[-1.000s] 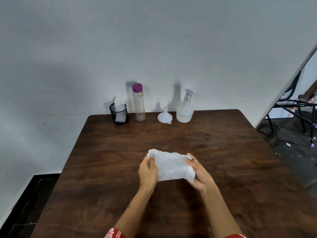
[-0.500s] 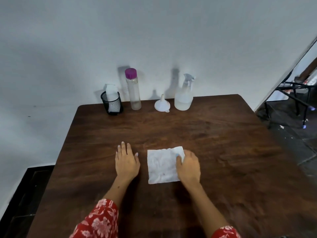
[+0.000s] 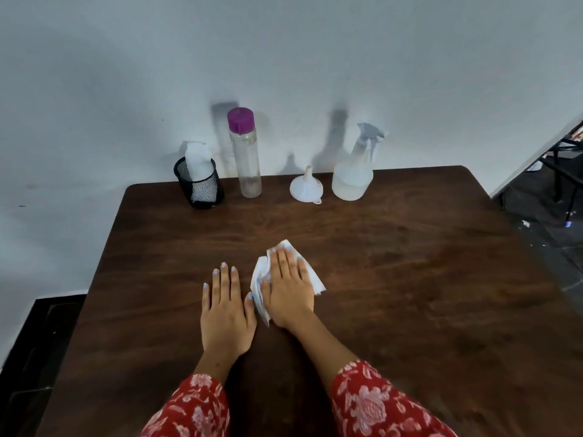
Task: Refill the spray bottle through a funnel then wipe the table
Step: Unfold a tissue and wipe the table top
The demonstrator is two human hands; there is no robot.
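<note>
head view: white wipe (image 3: 316, 280) lies near the centre of the table (image 3: 410, 294), pinned flat under the right hand (image 3: 288, 287), fingers straight. left hand (image 3: 225, 310) rests flat and empty just beside it at 9 o'clock. wipe judged thin, limp, light, prone to bunching; best pressed by the palm at its middle. spray bottle (image 3: 353, 171) and funnel (image 3: 304, 189) stand at 12 o'clock, well apart from the hands.

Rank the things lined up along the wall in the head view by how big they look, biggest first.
1. Spray bottle
2. Purple-capped bottle, taller but slimmer, so nearly tied with the first
3. Mesh cup
4. Funnel

All sit about equally far from the camera.
</note>
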